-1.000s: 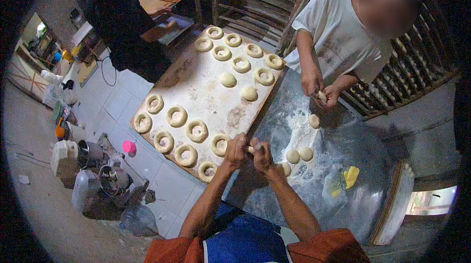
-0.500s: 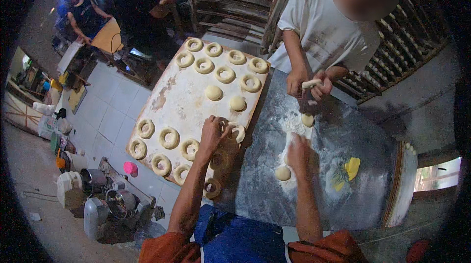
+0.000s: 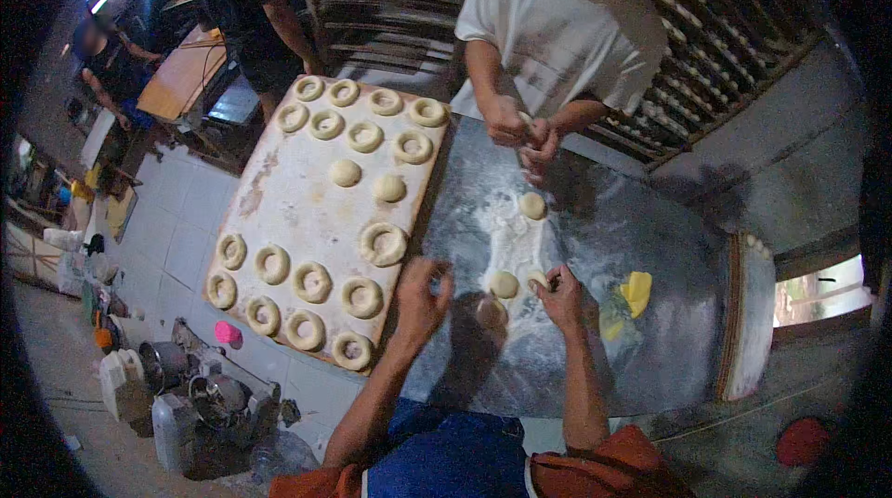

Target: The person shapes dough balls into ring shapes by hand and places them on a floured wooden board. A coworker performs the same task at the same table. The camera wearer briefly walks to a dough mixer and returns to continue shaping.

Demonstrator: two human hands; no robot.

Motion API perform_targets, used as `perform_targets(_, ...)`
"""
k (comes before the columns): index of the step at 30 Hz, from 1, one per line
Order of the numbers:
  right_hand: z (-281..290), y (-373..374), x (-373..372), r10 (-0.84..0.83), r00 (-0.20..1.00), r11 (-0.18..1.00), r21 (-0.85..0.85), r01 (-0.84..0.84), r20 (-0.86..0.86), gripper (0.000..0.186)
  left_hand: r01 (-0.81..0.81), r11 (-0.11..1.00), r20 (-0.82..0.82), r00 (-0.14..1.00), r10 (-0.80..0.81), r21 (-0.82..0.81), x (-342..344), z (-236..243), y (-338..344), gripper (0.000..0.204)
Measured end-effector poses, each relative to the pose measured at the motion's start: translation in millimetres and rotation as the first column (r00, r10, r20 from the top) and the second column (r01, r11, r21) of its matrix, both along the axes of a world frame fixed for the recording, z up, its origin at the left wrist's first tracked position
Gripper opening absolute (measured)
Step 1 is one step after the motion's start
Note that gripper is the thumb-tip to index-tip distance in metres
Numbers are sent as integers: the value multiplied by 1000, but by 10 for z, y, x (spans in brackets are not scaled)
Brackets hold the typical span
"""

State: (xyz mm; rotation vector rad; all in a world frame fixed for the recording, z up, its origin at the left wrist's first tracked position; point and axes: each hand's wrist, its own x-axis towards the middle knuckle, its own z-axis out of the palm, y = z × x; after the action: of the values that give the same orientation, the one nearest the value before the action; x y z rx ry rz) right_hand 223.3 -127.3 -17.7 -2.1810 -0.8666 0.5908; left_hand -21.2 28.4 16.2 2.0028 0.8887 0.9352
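My left hand (image 3: 426,298) hovers with loosely curled, parted fingers beside the floury wooden board (image 3: 288,182), holding nothing. My right hand (image 3: 559,294) pinches a pale dough piece (image 3: 538,281) over a patch of flour (image 3: 511,240) on the dark steel table (image 3: 678,349). Nearby lie a flattened dough round (image 3: 504,284), another in shadow (image 3: 491,313) and a third (image 3: 531,205) farther up. The board holds several dough rings, one (image 3: 382,243) near my left hand, plus two plain rounds (image 3: 345,173) (image 3: 388,188).
A co-worker in white (image 3: 567,24) holds dough in both hands (image 3: 530,140) across the table. Yellow plastic (image 3: 635,292) lies at the right. Slatted racks (image 3: 729,43) stand behind. Two people (image 3: 237,6) (image 3: 100,66) are at back left. Pots and jugs (image 3: 186,386) sit on the floor at lower left.
My hands have parted: the left set a dough ring on the board and moved back toward me; the right went rightward to the dough on the flour and now pinches a piece. The view has shifted.
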Motion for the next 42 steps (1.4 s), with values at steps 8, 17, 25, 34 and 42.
perform_targets(8, 412, -450, -451, 116, 671, 810, 461, 363, -733, 41, 299, 681, 341, 937, -78, -668, 814, 37, -1207, 33)
perform_targets(17, 583, -1013, -185, 158, 899, 866, 495, 72, -408, 52, 305, 739, 294, 944, -150, -600, 1048, 268, -1757, 26)
perform_targets(25, 760, -1357, 40, 507, 535, 810, 586, -28, -675, 54, 592, 429, 633, 772, -57, -683, 1092, 275, -2100, 41)
perform_targets(34, 686, -1273, -49, 143, 405, 828, 333, 451, -903, 51, 397, 624, 668, 689, 281, -673, 1297, -196, -2164, 14)
perform_targets(42, 366, -1103, -244, 91, 869, 922, 371, 111, -486, 56, 130, 449, 424, 627, 654, -884, 1413, -214, -2221, 26)
